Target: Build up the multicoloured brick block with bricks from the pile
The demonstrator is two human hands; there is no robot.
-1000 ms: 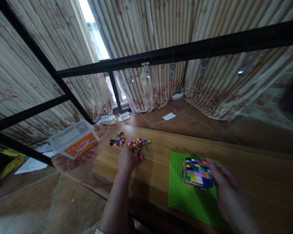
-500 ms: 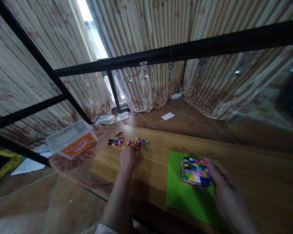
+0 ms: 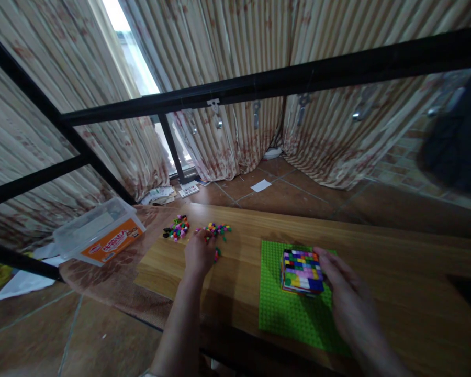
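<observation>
A block of stacked toy building bricks [image 3: 301,270], its top a patchwork of many colours, stands on a green studded baseplate [image 3: 270,309]. My right hand [image 3: 347,288] grips the right side of this block, with the fingertips at its far right corner. To the left, my left hand [image 3: 199,254] is down at a loose spread of small coloured bricks [image 3: 220,229], its fingers curled and bunched. Whatever lies between those fingertips is hidden. Another small heap of bricks [image 3: 178,228] lies just left of that hand.
The wooden tabletop [image 3: 243,262] carries the baseplate and bricks. A clear plastic box with an orange label [image 3: 115,242] sits on a brown cloth [image 3: 157,303] at left. Black metal bars [image 3: 259,86] cross in front of striped curtains [image 3: 235,47]. Papers [image 3: 261,185] lie on the tiled floor.
The whole view has shifted, so most things appear further left. My left hand stays at the loose bricks and my right hand stays on the brick block.
</observation>
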